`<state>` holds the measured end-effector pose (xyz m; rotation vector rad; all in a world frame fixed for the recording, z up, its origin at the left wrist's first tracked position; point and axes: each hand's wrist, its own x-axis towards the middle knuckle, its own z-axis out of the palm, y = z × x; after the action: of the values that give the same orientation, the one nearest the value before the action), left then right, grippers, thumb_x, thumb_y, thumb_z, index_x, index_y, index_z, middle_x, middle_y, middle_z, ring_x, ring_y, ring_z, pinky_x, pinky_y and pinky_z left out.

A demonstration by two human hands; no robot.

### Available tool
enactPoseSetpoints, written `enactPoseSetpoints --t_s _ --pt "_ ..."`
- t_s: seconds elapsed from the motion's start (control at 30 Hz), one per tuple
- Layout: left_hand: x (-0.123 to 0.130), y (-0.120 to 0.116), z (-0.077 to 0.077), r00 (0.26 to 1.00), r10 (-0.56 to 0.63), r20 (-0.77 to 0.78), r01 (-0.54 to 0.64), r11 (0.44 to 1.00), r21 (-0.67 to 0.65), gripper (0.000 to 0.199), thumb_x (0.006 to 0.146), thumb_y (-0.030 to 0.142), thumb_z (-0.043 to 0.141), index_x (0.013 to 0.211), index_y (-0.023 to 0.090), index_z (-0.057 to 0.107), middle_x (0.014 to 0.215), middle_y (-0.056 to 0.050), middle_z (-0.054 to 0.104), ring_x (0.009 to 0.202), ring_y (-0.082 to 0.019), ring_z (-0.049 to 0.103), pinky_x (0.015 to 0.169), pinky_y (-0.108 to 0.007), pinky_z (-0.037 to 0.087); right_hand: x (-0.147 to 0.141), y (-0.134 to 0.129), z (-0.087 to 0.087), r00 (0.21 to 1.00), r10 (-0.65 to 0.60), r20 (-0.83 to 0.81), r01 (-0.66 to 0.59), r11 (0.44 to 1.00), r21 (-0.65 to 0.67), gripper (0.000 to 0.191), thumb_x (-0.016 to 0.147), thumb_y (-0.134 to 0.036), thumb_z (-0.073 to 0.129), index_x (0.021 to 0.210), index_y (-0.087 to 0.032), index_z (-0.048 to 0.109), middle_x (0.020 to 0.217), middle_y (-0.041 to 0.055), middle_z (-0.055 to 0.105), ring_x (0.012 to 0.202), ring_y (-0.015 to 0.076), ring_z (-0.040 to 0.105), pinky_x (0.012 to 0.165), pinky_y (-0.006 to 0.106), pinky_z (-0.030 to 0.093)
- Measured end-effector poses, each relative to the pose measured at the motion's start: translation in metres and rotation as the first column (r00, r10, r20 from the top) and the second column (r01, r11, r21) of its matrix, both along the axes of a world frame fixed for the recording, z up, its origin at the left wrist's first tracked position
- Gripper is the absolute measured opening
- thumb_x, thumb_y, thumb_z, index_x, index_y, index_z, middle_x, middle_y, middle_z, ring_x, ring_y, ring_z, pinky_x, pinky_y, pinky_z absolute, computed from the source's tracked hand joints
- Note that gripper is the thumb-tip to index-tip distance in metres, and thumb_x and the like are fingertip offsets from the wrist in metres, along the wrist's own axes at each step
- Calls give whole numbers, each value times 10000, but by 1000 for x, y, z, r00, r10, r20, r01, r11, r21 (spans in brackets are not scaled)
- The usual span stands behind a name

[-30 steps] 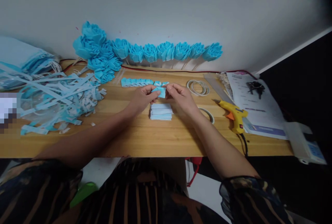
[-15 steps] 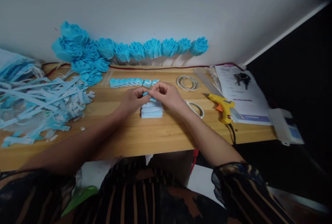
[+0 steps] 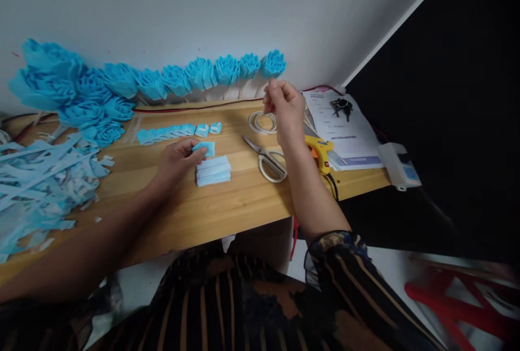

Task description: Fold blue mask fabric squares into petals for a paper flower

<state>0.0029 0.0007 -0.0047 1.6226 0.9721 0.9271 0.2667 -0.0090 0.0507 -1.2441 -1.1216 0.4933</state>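
Note:
Between the thumb and fingers of my left hand [image 3: 177, 158] is a small folded blue fabric piece [image 3: 206, 148]. It is held just above a stack of pale blue strips [image 3: 213, 171]. Farther back lies a row of folded blue pieces [image 3: 168, 132], overlapping at the left and spaced apart at the right. My right hand [image 3: 287, 107] is raised at the back right, below the last blue flower [image 3: 273, 64], with its fingers pinched together. What they hold, if anything, is too small to make out. Scissors [image 3: 266, 160] lie on the table below it.
Blue fabric flowers [image 3: 174, 80] on sticks line the wall. Cut scraps [image 3: 36, 177] are heaped at the left. A ring of tape [image 3: 257, 123] sits behind the scissors. At the right are a yellow glue gun [image 3: 323, 150], papers [image 3: 349, 134], keys [image 3: 342, 107] and a white box [image 3: 400, 164].
My hands have come apart: the left keeps the folded blue piece, while the right has moved up and right. The view has turned to the right, and the scissors now show fully.

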Motion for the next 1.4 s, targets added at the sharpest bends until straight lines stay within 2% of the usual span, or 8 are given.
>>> enactPoseSetpoints --t_s 0.33,0.5,0.67,0.77,0.87,0.97,1.13,1.4 --pt "-1 -1 3 995 3 -102 -8 999 -51 248 746 423 729 696 197 643 646 -2 638 605 -150 557 596 -273 448 62 -26 9 935 -20 353 41 998 -50 370 997 -515 572 852 -197 695 739 -10 684 674 116 626 652 252 502" --pt "-1 0 4 990 40 -138 -45 998 -34 250 755 434 713 708 209 616 655 -8 639 620 -172 581 597 -295 475 64 -37 -13 628 199 752 128 927 -352 156 949 -226 625 1009 -162 754 1024 89 784 955 234 700 852 341 507" --pt "-5 1 0 987 36 -159 -36 999 1 290 799 483 704 752 211 617 680 -6 657 639 -189 612 615 -313 503 48 -27 -23 386 399 832 216 837 -503 184 966 -229 607 1024 -135 754 1125 163 767 1058 292 690 883 355 475" --pt "-7 0 -1 983 33 -181 -13 994 110 257 843 443 683 756 205 643 688 0 656 631 -176 602 602 -299 477 52 -23 -22 418 390 820 221 832 -509 202 981 -216 558 951 -150 747 1044 146 777 984 269 696 825 339 458" --pt "-6 -2 5 984 19 -179 30 962 270 206 873 382 669 768 206 664 737 -11 679 686 -181 627 643 -305 496 59 -24 -11 645 258 719 164 873 -460 192 980 -262 559 989 -170 727 977 107 784 855 220 682 760 322 450" --pt "-5 -5 16 993 -34 -117 77 918 388 167 889 331 663 777 207 659 859 -41 723 840 -206 680 782 -347 545 49 -30 6 855 363 370 -169 870 -464 211 966 -370 580 925 -187 676 838 50 756 724 162 633 709 293 466" --pt "-7 -12 39 993 -114 44 87 913 397 169 912 259 661 767 204 594 1177 -88 735 1139 -233 677 1010 -432 530 5 -36 19 701 711 -62 -643 591 -487 310 909 -498 676 922 -189 688 719 -6 704 610 105 564 584 244 402" --pt "-7 -4 32 947 -320 29 292 895 338 156 878 261 717 762 186 644 1053 -90 757 972 -208 696 897 -376 521 -36 -34 34 625 779 41 -676 567 -470 270 882 -433 728 919 -167 759 735 -2 732 676 100 608 620 237 419"
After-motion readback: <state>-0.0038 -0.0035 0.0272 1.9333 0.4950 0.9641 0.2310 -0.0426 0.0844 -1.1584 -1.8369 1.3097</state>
